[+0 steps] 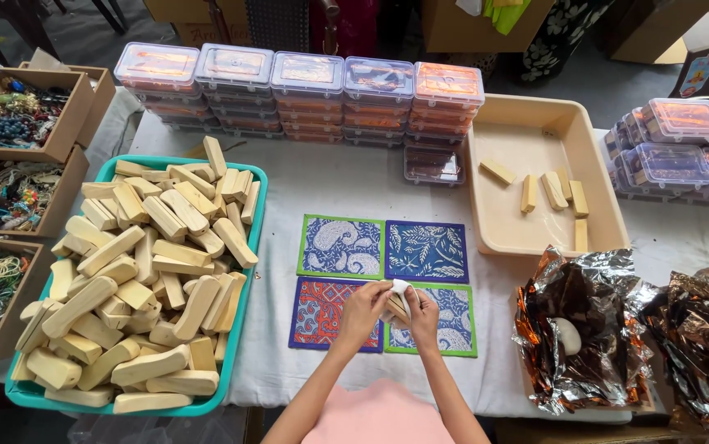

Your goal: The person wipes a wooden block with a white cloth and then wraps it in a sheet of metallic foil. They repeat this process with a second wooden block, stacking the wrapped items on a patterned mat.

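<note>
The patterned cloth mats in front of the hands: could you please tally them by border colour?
Green-bordered mats: 2
Dark blue or purple-bordered mats: 2
Total: 4 mats

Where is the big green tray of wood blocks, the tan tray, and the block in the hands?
green tray (257, 220), head view, right rim.
tan tray (519, 140), head view, bare floor.
wood block (398, 306), head view, the bit showing between both hands.
</note>
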